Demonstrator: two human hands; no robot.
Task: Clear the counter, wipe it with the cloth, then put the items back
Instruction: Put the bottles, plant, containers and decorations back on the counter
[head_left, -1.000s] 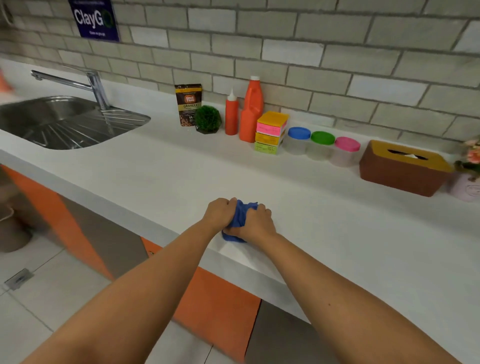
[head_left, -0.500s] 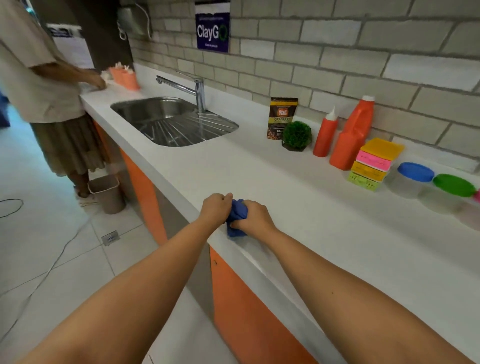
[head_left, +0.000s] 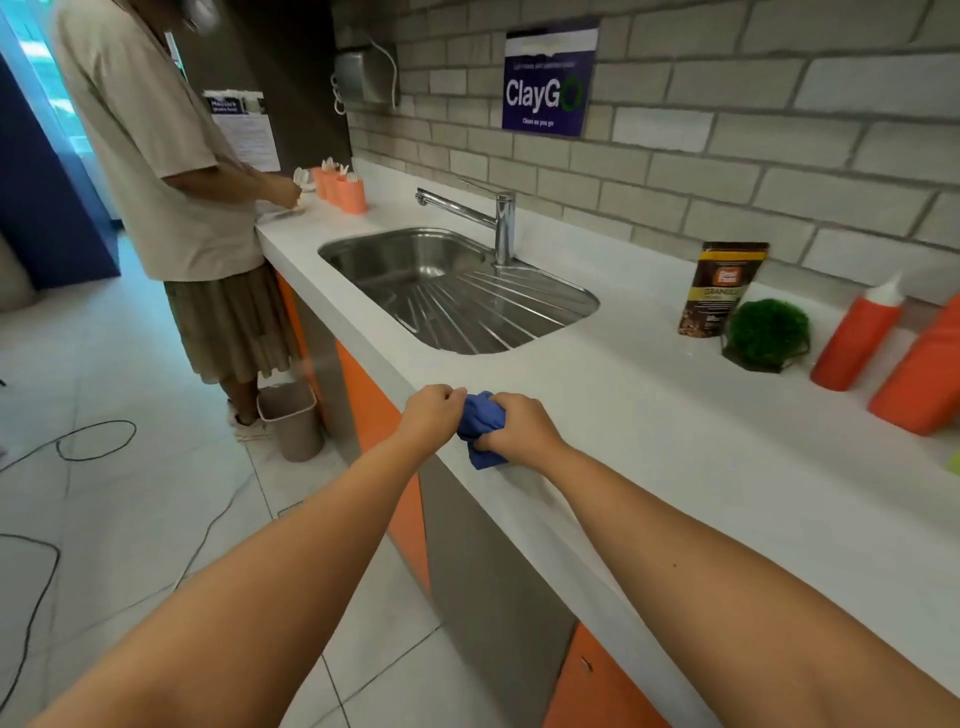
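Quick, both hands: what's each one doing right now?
Left hand: fingers curled, gripping the blue cloth.
Right hand: gripping the same cloth.

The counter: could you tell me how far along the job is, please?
Done: unclear; granola pouch, plant and red bottle stand by the wall. In hand: left hand and right hand grip the bunched blue cloth at the counter edge. Left: wiping, seemingly.

The back wall (head_left: 727, 171) is grey-beige brick tile, with a dark blue ClayGo sign (head_left: 548, 78) fixed above the steel sink (head_left: 415, 270) and its chrome tap (head_left: 488, 213). The white counter (head_left: 675, 441) sits on cabinet fronts of alternating orange panels (head_left: 363, 395) and grey panels (head_left: 493, 571). A loose black cable (head_left: 96, 423) trails across the pale floor tiles (head_left: 130, 519). Daylight glares in at the far left, beside a dark blue partition (head_left: 47, 218).
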